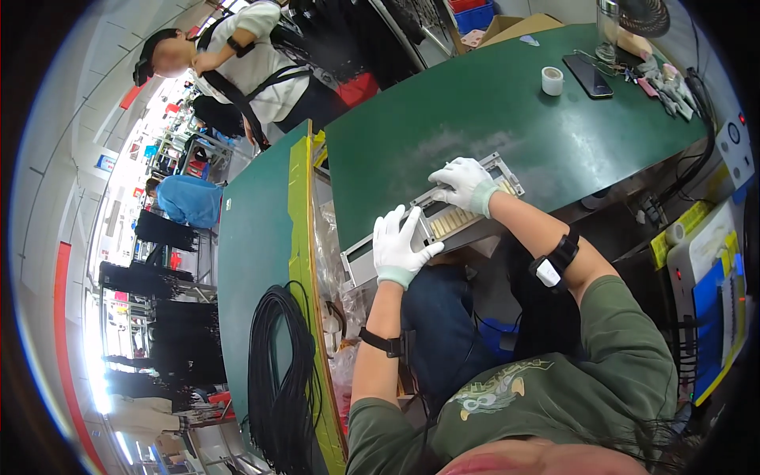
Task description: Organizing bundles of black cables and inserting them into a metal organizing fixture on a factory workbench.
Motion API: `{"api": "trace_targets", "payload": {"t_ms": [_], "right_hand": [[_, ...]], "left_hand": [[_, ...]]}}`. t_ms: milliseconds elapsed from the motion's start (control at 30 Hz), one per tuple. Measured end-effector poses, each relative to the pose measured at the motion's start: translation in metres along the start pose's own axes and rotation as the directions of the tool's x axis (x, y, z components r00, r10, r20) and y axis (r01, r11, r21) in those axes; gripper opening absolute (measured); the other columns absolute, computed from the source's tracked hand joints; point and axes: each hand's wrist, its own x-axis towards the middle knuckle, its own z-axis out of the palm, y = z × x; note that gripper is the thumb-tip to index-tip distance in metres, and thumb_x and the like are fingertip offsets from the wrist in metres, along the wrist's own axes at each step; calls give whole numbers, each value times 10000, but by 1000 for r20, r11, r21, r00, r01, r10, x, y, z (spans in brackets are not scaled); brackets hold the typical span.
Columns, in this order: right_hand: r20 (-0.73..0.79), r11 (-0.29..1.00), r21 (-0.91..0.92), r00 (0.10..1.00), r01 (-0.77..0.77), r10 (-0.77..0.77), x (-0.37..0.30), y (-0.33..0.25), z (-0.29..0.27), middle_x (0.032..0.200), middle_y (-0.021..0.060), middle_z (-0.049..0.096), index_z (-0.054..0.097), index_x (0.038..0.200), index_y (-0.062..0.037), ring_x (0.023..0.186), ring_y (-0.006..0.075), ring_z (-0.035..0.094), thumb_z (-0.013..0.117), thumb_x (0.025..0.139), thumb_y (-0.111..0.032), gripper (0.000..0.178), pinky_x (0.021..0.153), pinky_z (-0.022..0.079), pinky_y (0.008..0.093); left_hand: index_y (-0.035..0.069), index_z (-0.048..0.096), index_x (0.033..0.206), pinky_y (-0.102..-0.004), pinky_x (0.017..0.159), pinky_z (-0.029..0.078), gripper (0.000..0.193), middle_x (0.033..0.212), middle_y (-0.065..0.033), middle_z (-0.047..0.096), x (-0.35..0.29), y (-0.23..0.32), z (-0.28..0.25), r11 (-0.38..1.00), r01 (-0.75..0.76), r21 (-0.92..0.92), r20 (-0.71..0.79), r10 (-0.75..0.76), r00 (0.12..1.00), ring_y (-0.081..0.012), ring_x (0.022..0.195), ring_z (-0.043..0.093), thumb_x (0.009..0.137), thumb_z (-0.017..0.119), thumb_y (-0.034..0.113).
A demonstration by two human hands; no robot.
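A long, narrow metal frame lies slantwise along the near edge of the green table, with pale strips side by side in its right part. Both my hands wear white gloves. My left hand rests on the left part of the frame, its fingers spread and the thumb pointing right. Farther right, my right hand reaches over the frame, with bent fingers closed at its far rail. Its palm side is hidden, as is the part of the frame under the gloves.
The green table carries a white tape roll, a dark phone and a clear bottle. Left of me, a black cable bundle lies on another green table. A person stands beyond the tables.
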Motion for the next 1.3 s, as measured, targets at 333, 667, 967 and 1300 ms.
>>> {"api": "trace_targets", "payload": {"t_ms": [333,667,967,1300], "right_hand": [[-23,999,-5,999,32,-32,1,2,3,942,66,691,702,1060,-122,1003,284,622,682,839,-335,307,927,464,427],[-32,1000,-18,999,25,-25,0,3,5,933,51,702,715,1039,-159,986,274,638,656,847,-362,285,926,478,419],[-54,998,-30,997,56,-58,0,4,6,914,64,682,700,1060,-123,967,283,625,668,851,-334,298,908,469,425],[30,1000,-26,1000,-2,2,1,5,6,969,54,699,706,1064,-161,1027,280,624,649,861,-381,305,948,465,420]], "left_hand": [[108,618,1314,-473,1033,408,836,1315,-173,557,0,0,-1,1000,10,-12,3,-10,1000,-375,1173,508,682,749,639],[107,613,1318,-477,1042,403,831,1319,-178,558,1,0,-1,1000,9,-9,26,-9,1000,-378,1185,509,692,745,638],[111,605,1328,-479,1047,399,842,1334,-174,548,1,-1,-1,1000,10,-2,30,-10,999,-375,1203,498,687,748,637],[125,605,1332,-473,1045,402,834,1331,-171,549,0,0,-1,1000,13,-9,19,-12,1000,-371,1196,499,678,762,618]]}}
